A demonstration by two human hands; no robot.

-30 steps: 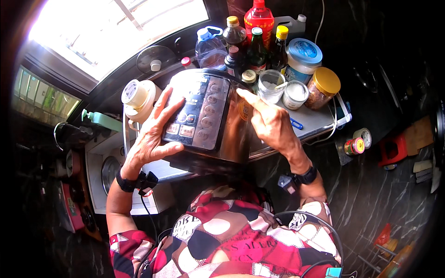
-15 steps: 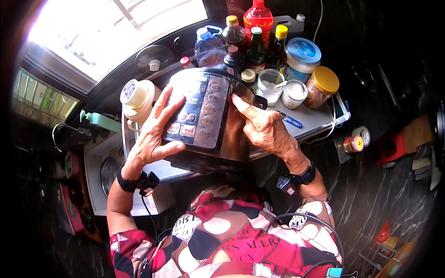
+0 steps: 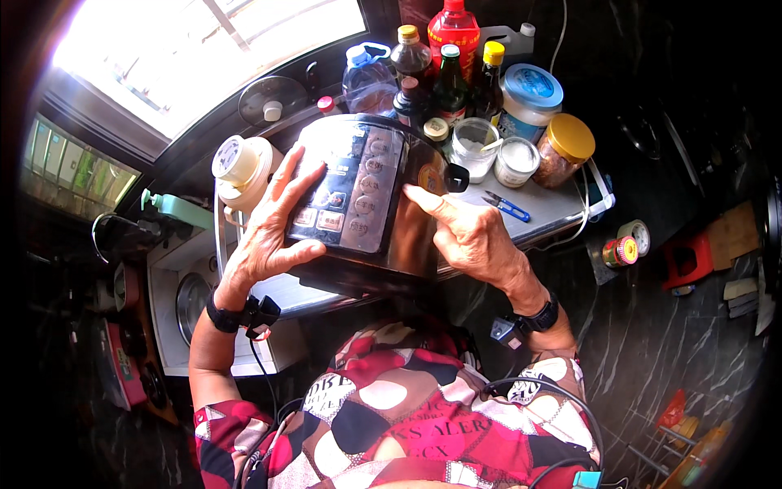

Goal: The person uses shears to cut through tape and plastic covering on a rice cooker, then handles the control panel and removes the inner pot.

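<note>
A black electric cooker (image 3: 355, 175) with a glossy panel of round and square buttons stands in front of me at the counter's near edge. My left hand (image 3: 267, 228) lies against its left side, fingers spread up along the panel and thumb near its lower corner. My right hand (image 3: 472, 238) points with a stretched index finger, its tip at the panel's right edge; the other fingers are curled and hold nothing. Whether that fingertip presses on the cooker I cannot tell. Blue-handled thread snips (image 3: 508, 207) lie just beyond my right hand.
Behind the cooker crowd several bottles, among them a green one (image 3: 450, 85) and a large red one (image 3: 454, 37). Jars, including a white-filled one (image 3: 517, 163) and a yellow-lidded one (image 3: 566, 147), stand right of them. A cream-coloured appliance (image 3: 254, 175) is at the left, under the window.
My right hand has shifted slightly, its index fingertip sliding lower along the panel's right edge. More of the snips shows. The left hand stays almost where it was on the cooker.
</note>
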